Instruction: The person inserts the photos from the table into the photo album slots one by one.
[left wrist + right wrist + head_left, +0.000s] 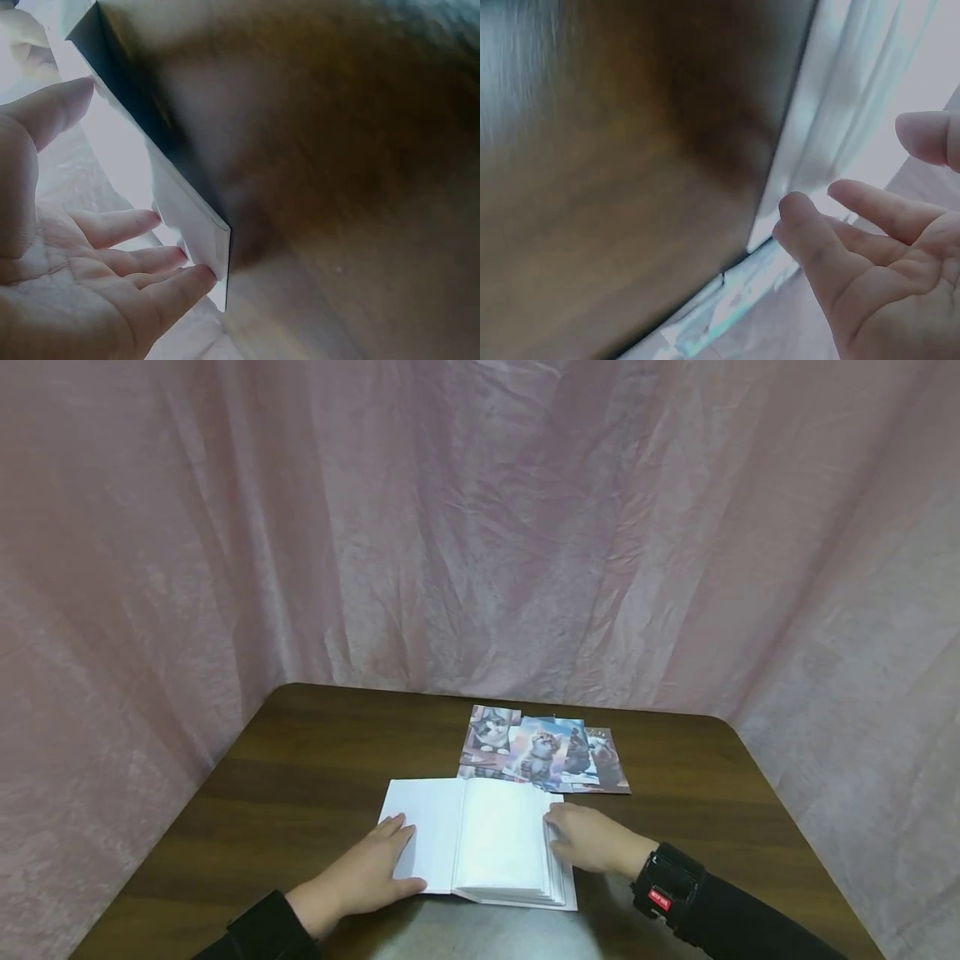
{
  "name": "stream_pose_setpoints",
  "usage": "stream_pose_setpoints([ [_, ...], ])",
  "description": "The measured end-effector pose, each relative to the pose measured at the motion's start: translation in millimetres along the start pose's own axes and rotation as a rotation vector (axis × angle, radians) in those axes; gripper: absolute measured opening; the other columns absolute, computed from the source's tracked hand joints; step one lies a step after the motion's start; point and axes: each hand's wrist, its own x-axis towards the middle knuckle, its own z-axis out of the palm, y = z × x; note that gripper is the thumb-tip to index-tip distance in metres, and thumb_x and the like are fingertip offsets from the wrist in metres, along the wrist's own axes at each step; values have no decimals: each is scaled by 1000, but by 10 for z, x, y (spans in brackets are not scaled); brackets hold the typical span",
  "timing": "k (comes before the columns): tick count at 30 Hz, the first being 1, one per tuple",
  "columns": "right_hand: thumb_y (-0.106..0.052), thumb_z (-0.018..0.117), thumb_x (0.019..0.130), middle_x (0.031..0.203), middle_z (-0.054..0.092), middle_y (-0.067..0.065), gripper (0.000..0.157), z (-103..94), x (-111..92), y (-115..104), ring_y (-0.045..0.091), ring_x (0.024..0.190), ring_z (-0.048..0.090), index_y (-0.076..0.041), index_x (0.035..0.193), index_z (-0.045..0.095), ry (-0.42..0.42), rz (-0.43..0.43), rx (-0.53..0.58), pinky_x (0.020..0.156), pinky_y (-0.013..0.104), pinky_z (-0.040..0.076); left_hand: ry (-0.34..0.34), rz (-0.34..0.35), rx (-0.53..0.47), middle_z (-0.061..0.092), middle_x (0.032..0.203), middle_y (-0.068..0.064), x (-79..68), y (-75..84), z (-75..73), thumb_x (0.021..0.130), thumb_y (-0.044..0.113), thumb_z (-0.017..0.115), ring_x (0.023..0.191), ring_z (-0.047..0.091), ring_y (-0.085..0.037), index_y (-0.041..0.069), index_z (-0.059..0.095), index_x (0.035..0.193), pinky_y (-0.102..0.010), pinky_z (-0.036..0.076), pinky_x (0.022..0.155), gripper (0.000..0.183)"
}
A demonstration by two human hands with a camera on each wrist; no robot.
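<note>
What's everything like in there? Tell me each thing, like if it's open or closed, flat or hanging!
White book: open, lying down
Cat pictures: loose, face up, overlapping
Left hand's grip: fingers spread, touching the book's left side
Right hand's grip: at the right page edges, thumb apart from fingers
Pink curtain: hanging in folds
</note>
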Motion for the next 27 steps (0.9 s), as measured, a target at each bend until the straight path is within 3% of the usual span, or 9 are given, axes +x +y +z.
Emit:
stream_pose_setpoints([
  [5, -13, 66, 95, 136, 57, 25, 40, -196, 61, 28, 41, 129, 53, 7, 129, 62, 24, -16, 29, 105, 55, 43, -8, -3, -18, 39, 152, -30, -6, -3, 3, 82, 47, 79, 142, 34, -46, -8, 54, 138, -61, 33, 111, 83],
  [12, -11, 65, 95, 133, 59, 24, 40, -422, 230, 154, 41, 123, 57, 7, 130, 60, 65, -14, -31, 102, 53, 46, 11, 36, 5, 39, 150, -32, -37, 2, -3, 85, 42, 78, 141, 34, -48, -10, 53, 137, -60, 32, 112, 76],
  [20, -14, 65, 96, 133, 59, 24, 40, -625, 543, 356, 43, 128, 53, 6, 129, 61, 75, 3, -75, 106, 55, 42, 18, 68, 13, 39, 151, -31, -52, 49, -16, 87, 39, 76, 142, 33, -47, -9, 53, 137, -59, 32, 112, 73],
  [27, -15, 63, 96, 135, 58, 24, 43, -682, 848, 550, 42, 128, 53, 6, 134, 58, 45, 73, -61, 105, 55, 44, -5, 82, 7, 39, 152, -29, -49, 149, -5, 88, 39, 75, 143, 32, -46, -8, 52, 139, -59, 32, 112, 72],
])
